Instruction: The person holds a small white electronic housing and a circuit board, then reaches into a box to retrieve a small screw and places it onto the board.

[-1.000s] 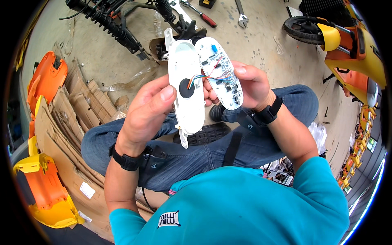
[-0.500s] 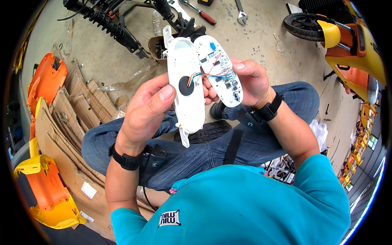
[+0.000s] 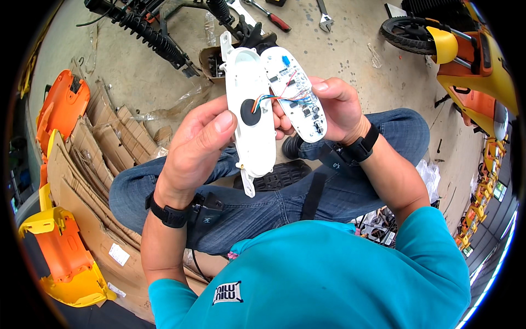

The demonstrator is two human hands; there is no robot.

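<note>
My left hand (image 3: pixel 200 143) grips a long white plastic housing (image 3: pixel 253 145) by its left side, thumb on the rim. The housing is an open shell with mounting tabs at both ends and a round black grommet (image 3: pixel 251 112) in its floor. Between my right thumb and fingers is a white circuit board (image 3: pixel 291 88), oval and dotted with small components; my right hand (image 3: pixel 338 109) holds its right edge. Thin coloured wires (image 3: pixel 274 98) come out of the grommet and run across to the board. Housing and board are side by side, tilted, their upper ends close together. Some fingertips are hidden behind them.
Flattened cardboard (image 3: pixel 90 186) lies at left with orange and yellow body panels (image 3: pixel 66 252). Ahead are a vehicle frame with a black coil spring (image 3: pixel 145 41), a red-handled ratchet (image 3: pixel 278 22) and an adjustable wrench (image 3: pixel 325 21). A yellow-orange scooter (image 3: pixel 471 77) stands at right.
The housing has shifted slightly upward and turned a little in my left hand. The board and my right hand are almost unmoved.
</note>
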